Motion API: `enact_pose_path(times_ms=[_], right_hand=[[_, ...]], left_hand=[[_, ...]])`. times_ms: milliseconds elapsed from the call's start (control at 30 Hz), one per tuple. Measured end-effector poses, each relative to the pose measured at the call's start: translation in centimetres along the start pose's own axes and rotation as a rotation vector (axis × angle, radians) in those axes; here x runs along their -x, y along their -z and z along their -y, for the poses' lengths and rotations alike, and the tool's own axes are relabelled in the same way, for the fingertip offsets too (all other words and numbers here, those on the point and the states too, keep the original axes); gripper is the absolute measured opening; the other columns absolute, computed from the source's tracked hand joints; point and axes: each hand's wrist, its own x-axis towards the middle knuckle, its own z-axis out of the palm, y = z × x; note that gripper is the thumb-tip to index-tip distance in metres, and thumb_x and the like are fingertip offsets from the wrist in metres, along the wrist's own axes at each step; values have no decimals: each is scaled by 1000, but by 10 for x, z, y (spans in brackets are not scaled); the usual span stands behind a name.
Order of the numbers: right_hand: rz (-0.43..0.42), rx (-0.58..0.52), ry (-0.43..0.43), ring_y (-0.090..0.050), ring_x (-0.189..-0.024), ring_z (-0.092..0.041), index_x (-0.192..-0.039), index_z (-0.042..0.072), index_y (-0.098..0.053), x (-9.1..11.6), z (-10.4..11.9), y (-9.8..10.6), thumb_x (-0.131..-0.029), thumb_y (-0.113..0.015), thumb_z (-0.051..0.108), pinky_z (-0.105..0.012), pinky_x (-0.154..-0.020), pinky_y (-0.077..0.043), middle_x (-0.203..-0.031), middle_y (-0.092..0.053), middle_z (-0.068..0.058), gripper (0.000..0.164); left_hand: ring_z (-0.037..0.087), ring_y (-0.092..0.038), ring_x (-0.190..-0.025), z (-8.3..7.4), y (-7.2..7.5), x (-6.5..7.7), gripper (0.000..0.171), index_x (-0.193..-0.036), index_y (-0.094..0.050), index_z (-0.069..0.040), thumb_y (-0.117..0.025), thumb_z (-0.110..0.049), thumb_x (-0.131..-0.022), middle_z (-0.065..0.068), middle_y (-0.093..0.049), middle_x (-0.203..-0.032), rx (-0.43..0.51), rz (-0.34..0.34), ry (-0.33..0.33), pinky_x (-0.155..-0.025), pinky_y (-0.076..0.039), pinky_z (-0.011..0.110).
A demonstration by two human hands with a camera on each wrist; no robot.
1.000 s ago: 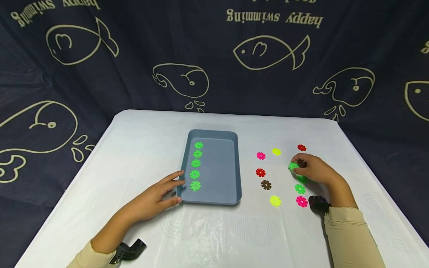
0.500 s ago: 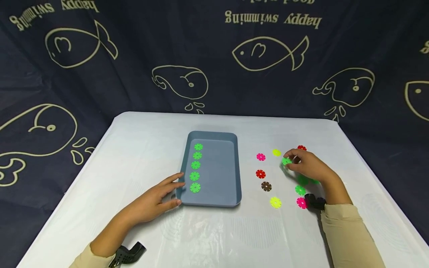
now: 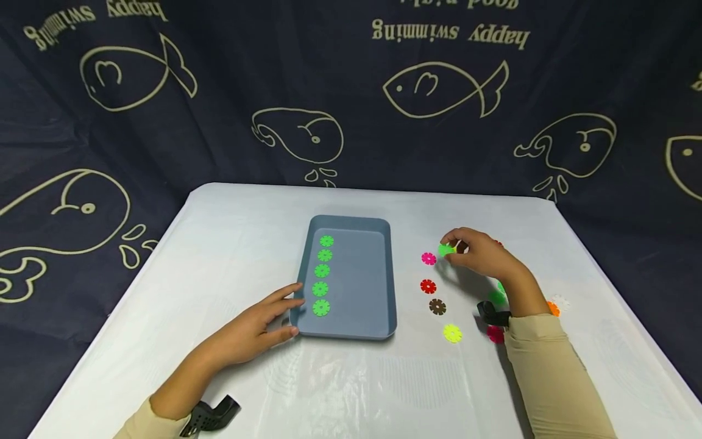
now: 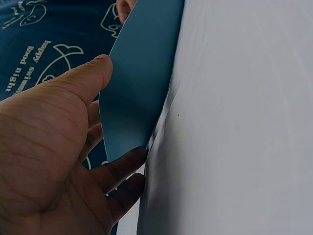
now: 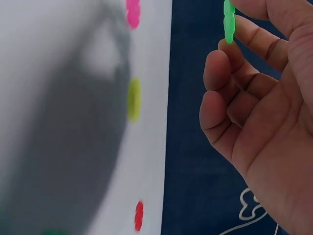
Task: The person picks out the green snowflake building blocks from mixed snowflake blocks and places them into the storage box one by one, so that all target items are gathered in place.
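Note:
In the head view, my right hand (image 3: 482, 253) pinches a green notched plastic disc (image 3: 445, 250) between thumb and fingers, over the right part of the table. The right wrist view shows that green disc (image 5: 229, 22) edge-on and raised above the table. My left hand (image 3: 252, 326) rests with spread fingers against the near left corner of a blue-grey tray (image 3: 359, 274). Its thumb (image 4: 100, 71) lies at the tray's rim in the left wrist view. Inside the tray, along its left side, several green discs (image 3: 322, 271) form a straight column.
Between tray and right arm lie a pink disc (image 3: 429, 259), a red disc (image 3: 428, 286), a brown disc (image 3: 437, 306) and a yellow disc (image 3: 452, 333). Another yellow disc (image 5: 133, 100) is partly covered in the head view. More discs sit around the right forearm, including an orange one (image 3: 554, 309).
My right hand has lifted the green disc and carried it left, away from the pieces at the right. The left hand and the tray have stayed in place.

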Motion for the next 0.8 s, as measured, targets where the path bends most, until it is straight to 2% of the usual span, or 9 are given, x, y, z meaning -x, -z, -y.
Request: enact_pose_path(times_ms=[233, 500, 800], right_hand=[[18, -33, 47, -52, -95, -28, -114, 4, -65, -22, 17, -6, -88, -68, 3, -37, -73, -47, -105, -60, -9, 26], [40, -50, 78, -53, -92, -25, -114, 7, -66, -42, 37, -16, -88, -71, 7, -37, -72, -49, -106, -61, -7, 26], [55, -66, 149, -55, -90, -24, -115, 7, -66, -58, 60, -24, -89, -71, 8, -38, -73, -49, -106, -61, -7, 27]], left_hand=[[26, -36, -141, 2, -1, 0, 57, -145, -52, -14, -65, -42, -97, -4, -25, -162, -12, -5, -2, -106, -40, 52], [26, -34, -143, 2, -1, 0, 61, -145, -52, -14, -62, -48, -96, -4, -26, -162, -20, -13, -8, -107, -39, 52], [26, -33, -143, 1, -1, -1, 57, -145, -52, -13, -66, -38, -96, -3, -26, -162, -16, -12, -11, -107, -38, 53]])
